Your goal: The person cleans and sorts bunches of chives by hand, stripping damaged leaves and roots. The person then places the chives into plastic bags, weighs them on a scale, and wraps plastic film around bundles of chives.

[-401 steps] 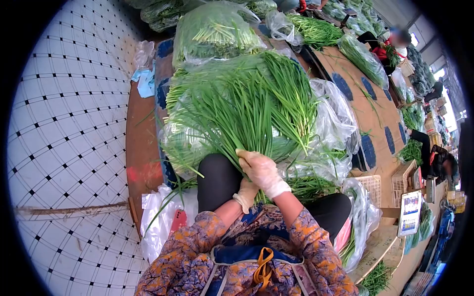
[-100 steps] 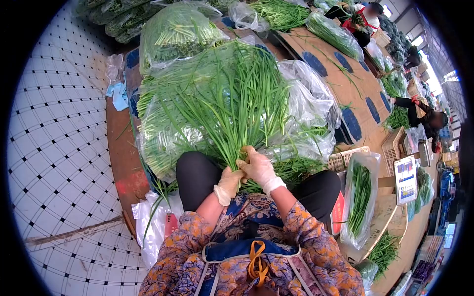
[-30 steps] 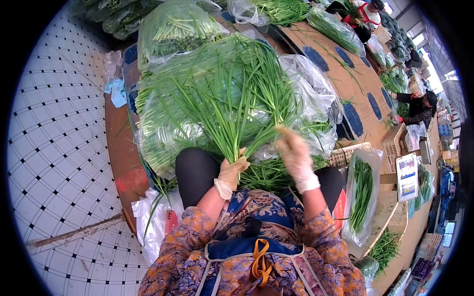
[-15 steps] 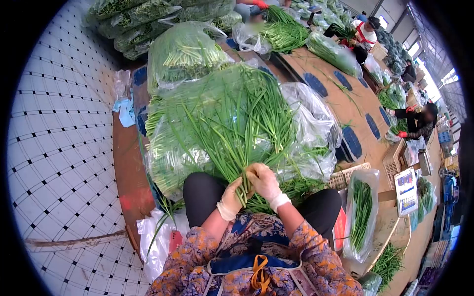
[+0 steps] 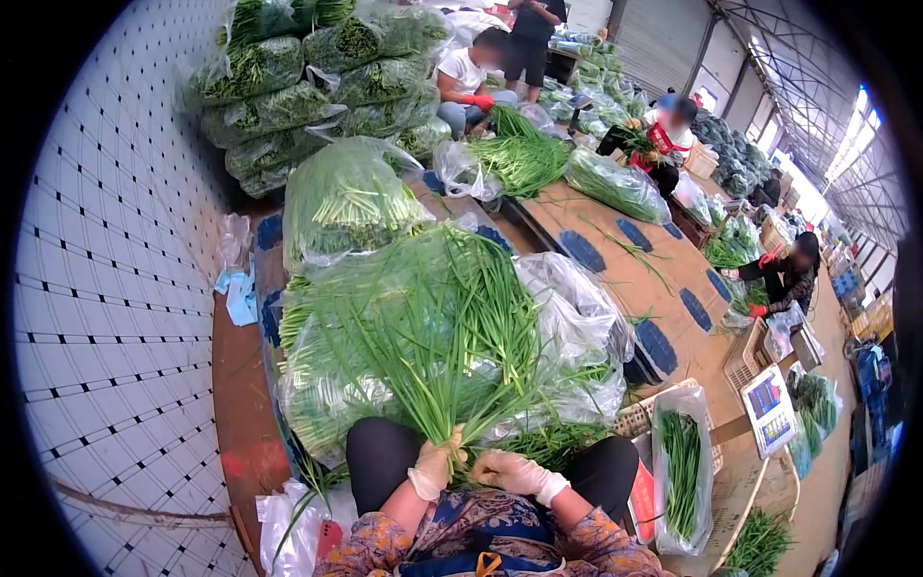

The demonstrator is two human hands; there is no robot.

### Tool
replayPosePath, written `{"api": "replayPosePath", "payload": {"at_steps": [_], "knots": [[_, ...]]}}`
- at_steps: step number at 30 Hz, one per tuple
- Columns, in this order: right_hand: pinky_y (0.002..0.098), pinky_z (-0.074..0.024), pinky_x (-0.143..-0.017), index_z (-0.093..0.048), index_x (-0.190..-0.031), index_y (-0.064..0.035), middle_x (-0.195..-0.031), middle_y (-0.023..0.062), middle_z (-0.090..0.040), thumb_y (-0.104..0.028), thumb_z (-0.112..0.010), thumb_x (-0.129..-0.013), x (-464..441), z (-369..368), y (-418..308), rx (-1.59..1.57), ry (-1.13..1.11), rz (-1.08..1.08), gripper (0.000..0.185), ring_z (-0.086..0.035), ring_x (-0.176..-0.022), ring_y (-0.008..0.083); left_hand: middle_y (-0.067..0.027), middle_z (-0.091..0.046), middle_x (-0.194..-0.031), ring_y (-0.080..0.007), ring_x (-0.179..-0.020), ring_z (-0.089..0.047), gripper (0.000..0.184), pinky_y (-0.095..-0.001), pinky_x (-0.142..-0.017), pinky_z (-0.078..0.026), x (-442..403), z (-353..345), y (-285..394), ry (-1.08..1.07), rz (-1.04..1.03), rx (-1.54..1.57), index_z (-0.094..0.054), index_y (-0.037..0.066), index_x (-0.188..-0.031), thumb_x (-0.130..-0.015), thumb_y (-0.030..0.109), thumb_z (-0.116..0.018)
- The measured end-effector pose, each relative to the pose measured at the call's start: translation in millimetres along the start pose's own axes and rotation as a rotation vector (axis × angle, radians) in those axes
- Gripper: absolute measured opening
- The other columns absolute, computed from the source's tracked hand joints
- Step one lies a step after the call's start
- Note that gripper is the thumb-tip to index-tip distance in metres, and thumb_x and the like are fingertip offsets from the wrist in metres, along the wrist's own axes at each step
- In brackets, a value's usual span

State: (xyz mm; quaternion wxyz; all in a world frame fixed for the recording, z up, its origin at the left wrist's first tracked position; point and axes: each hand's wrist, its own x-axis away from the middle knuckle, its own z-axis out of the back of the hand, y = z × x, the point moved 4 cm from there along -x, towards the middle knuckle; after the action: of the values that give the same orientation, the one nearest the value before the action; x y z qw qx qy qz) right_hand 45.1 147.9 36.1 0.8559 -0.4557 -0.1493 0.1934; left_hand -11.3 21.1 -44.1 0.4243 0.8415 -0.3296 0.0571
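Observation:
My left hand (image 5: 436,464), in a pale glove, is wrapped around the stem ends of a bunch of chives (image 5: 413,361). The long green leaves fan out forward over a big plastic bag (image 5: 322,394) packed with more chives. Just right of the stems is my right hand (image 5: 519,474), gloved too, its fingers curled together; what they pinch, if anything, is hidden. Loose chives (image 5: 553,444) lie between my knees, under and beyond that hand.
Clear plastic bags (image 5: 577,317) lie right of the pile. A bagged bundle (image 5: 683,471), a scale display (image 5: 769,409) and a crate (image 5: 745,358) are at right. Stacked full bags (image 5: 260,115) stand behind. Co-workers in red gloves sit farther off, one person (image 5: 471,82) at the back.
The view has tilted up, showing more of the room. My right hand has come away from the stems to the right; my left hand keeps hold of the bunch.

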Motion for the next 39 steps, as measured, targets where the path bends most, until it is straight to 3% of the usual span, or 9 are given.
{"api": "replayPosePath", "payload": {"at_steps": [7, 11, 16, 21, 25, 30, 32, 35, 39], "knots": [[0.0341, -0.0451, -0.074, -0.054, -0.105, -0.0001, -0.094, 0.0138, -0.060, -0.020, -0.057, -0.083, 48, -8, 57, 0.322, -0.423, -0.457, 0.030, -0.058, -0.084, 0.0268, -0.0028, -0.058, -0.084, -0.0099, -0.060, -0.054, 0.030, -0.0224, -0.052, -0.045, 1, 4, 21, 0.055, -0.091, 0.073, -0.053, 0.002, -0.114, -0.088, 0.016, -0.050], [0.0285, -0.0450, -0.080, -0.048, -0.115, 0.0027, -0.104, 0.0156, -0.059, -0.033, -0.053, -0.087, 24, 18, 18, -0.114, 0.288, -0.358, 0.046, -0.057, -0.095, 0.0206, -0.0073, -0.056, -0.106, -0.0144, -0.087, -0.057, 0.036, -0.0259, -0.074, -0.050, 21, -37, 36, -0.174, -0.046, 0.137, -0.047, 0.000, -0.118, -0.089, 0.022, -0.049], [0.0279, -0.0438, -0.074, -0.053, -0.092, 0.0031, -0.083, 0.0076, -0.060, -0.029, -0.056, -0.086, -24, -26, 56, -1.045, 0.398, -0.447, 0.033, -0.057, -0.074, 0.0178, -0.0089, -0.057, -0.106, -0.0227, -0.093, -0.058, 0.033, -0.0346, -0.080, -0.047, 20, -23, 6, -0.101, 0.150, 0.274, -0.049, 0.002, -0.116, -0.091, 0.023, -0.045], [0.0372, -0.0451, -0.086, -0.050, -0.100, -0.0032, -0.104, 0.0123, -0.056, -0.017, -0.051, -0.088, -3, -15, 48, -1.346, 0.672, -0.492, 0.018, -0.056, -0.094, 0.0246, -0.0109, -0.058, -0.107, -0.0236, -0.093, -0.059, 0.031, -0.0359, -0.081, -0.049, 27, 5, 4, 0.081, 0.105, 0.196, -0.048, 0.002, -0.118, -0.091, 0.017, -0.043], [0.0233, -0.0508, -0.060, -0.051, -0.108, 0.0037, -0.093, 0.0113, -0.061, -0.027, -0.044, -0.092, 31, 16, 49, -1.659, 0.540, -0.143, 0.036, -0.060, -0.077, 0.0138, -0.0147, -0.059, -0.102, -0.0182, -0.067, -0.058, 0.033, -0.0276, -0.058, -0.051, 18, 20, -3, 0.068, 0.069, 0.316, -0.039, 0.005, -0.124, -0.093, 0.014, -0.040], [0.0147, -0.0374, -0.041, -0.052, -0.109, -0.0002, -0.083, 0.0064, -0.063, -0.027, -0.050, -0.089, 37, 16, 36, -1.677, 0.600, -0.334, 0.033, -0.048, -0.053, 0.0054, -0.0137, -0.060, -0.095, -0.0143, -0.060, -0.052, 0.032, -0.0257, -0.054, -0.048, 17, 6, -4, 0.013, 0.105, 0.455, -0.045, 0.004, -0.121, -0.091, 0.015, -0.044], [0.0138, -0.0337, -0.038, -0.052, -0.108, -0.0012, -0.081, 0.0042, -0.062, -0.023, -0.052, -0.088, 35, 23, 19, -1.809, 0.518, -0.099, 0.030, -0.043, -0.047, 0.0023, -0.0140, -0.060, -0.099, -0.0156, -0.069, -0.058, 0.032, -0.0270, -0.064, -0.051, 9, 10, -10, -0.127, 0.089, 0.466, -0.051, 0.000, -0.115, -0.088, 0.017, -0.048], [0.0147, -0.0260, -0.033, -0.044, -0.120, -0.0027, -0.067, -0.0033, -0.055, -0.023, -0.052, -0.088, 50, 84, -66, -1.215, 0.898, 0.060, 0.039, -0.035, -0.041, 0.0008, -0.0146, -0.057, -0.108, -0.0228, -0.089, -0.061, 0.036, -0.0347, -0.083, -0.050, 22, 4, 0, -0.091, 0.162, 0.460, -0.049, -0.004, -0.115, -0.082, 0.009, -0.050], [0.0154, -0.0235, -0.034, -0.044, -0.121, -0.0020, -0.061, -0.0033, -0.053, -0.016, -0.046, -0.091, 42, 125, -119, -0.704, 1.002, 0.081, 0.033, -0.036, -0.042, 0.0009, -0.0146, -0.057, -0.109, -0.0211, -0.083, -0.061, 0.035, -0.0347, -0.080, -0.051, 21, -3, -7, -0.108, 0.173, 0.477, -0.050, -0.006, -0.113, -0.079, 0.004, -0.051]]}}
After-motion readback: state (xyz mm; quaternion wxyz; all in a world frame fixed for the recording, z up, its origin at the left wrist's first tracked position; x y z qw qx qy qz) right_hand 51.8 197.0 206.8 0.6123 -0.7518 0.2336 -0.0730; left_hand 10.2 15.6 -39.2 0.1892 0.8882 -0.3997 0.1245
